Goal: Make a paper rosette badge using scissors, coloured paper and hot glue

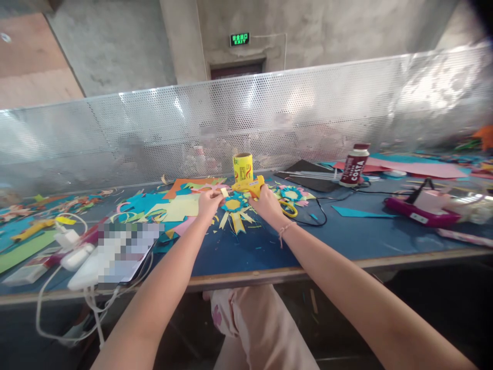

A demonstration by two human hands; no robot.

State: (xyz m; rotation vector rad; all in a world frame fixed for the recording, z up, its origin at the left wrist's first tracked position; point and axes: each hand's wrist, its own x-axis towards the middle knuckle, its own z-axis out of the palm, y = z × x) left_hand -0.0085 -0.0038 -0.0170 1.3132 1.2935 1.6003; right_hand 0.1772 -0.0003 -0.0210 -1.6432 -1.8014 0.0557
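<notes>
My right hand is closed round a yellow hot glue gun, its nozzle pointing left above the table. Between the fingertips of my left hand is a small pale yellow paper piece. Below the two hands lies a paper rosette with a yellow centre, a blue pleated ring and pale yellow tails. A second paper rosette rests just right of my right hand. Yellow-handled scissors lie partly hidden by that hand. Behind the glue gun stands a yellow cardboard tube.
Paper scraps cover the table left of centre. A phone, white chargers and cables lie at the left front. A dark red bottle stands at right, near a purple object. A perforated metal screen closes the table's back.
</notes>
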